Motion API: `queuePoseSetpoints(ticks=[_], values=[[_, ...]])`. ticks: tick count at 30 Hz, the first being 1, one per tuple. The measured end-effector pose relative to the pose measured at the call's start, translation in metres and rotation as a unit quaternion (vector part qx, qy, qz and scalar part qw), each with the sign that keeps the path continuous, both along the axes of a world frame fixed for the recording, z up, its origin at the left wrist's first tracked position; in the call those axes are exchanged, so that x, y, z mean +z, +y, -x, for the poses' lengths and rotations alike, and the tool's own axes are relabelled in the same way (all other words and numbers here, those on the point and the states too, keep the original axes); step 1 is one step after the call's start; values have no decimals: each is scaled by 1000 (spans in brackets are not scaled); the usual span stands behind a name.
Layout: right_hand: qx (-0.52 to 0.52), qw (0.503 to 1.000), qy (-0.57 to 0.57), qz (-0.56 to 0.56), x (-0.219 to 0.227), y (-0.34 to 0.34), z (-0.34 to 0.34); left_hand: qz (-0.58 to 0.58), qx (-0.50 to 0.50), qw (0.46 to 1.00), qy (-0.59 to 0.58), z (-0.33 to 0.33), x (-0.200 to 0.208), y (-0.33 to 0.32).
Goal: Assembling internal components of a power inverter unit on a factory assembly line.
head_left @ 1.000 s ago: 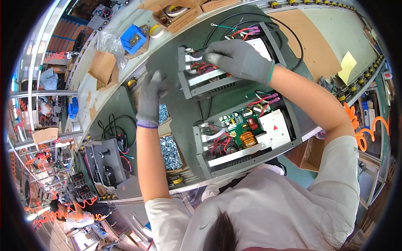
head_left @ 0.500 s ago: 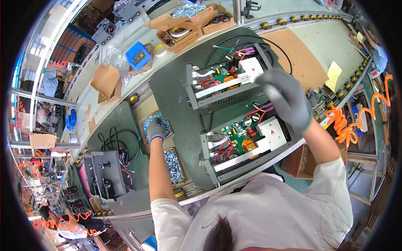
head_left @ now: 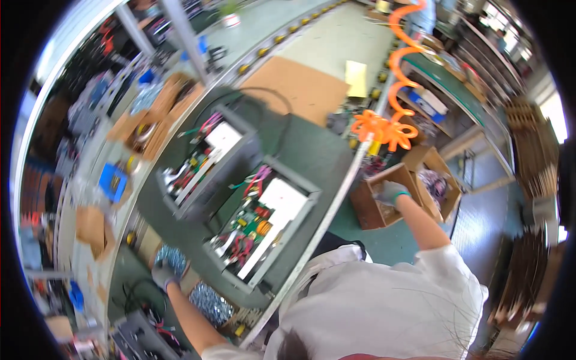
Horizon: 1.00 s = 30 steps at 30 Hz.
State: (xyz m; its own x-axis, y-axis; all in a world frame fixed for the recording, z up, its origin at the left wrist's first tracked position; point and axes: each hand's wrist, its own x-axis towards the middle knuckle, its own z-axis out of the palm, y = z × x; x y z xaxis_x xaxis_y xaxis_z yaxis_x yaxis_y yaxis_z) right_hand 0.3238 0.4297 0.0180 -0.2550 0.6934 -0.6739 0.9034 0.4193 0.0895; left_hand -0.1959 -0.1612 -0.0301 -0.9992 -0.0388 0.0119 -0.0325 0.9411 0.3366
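Observation:
My left hand (head_left: 163, 275), in a grey glove, is at the edge of a tray of small silvery screws (head_left: 173, 259), its fingers curled; what they hold, if anything, is hidden. Beside that tray lies a second tray of screws (head_left: 211, 305). Reaching down to the right, my gloved right hand (head_left: 391, 193) is inside an open cardboard box (head_left: 367, 207); its fingers are blurred and partly hidden. Two grey metal housings with exposed circuit boards rest on the green mat between my arms: the nearer housing (head_left: 288, 201) and the farther housing (head_left: 237, 161).
An orange coiled hose (head_left: 384, 131) hangs above the box. A second carton (head_left: 447, 207) holds bagged parts. Brown cardboard (head_left: 294, 84) and yellow paper (head_left: 356, 78) lie on the far bench. A blue bin (head_left: 112, 182) stands at left, a grey housing (head_left: 144, 339) at lower left.
The view has turned to the right. My right hand has left the farther housing and moved down into the cardboard box. My left hand stays at the same screw tray.

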Motion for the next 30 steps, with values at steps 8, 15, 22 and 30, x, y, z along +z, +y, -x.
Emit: queuePoseSetpoints(ticks=[8,15,22,30], values=[[-275,867,372,-185,-109,-34,41,-409,-43,906,99,41,-99,-96],[-265,813,428,-293,-145,8,10,-848,-13,464,-256,-43,9,10],[-130,659,716,-190,-77,52,-19,-862,-66,410,-291,-128,84,65],[-113,693,711,-24,96,-21,-17,-818,-164,433,-341,-275,173,123]])
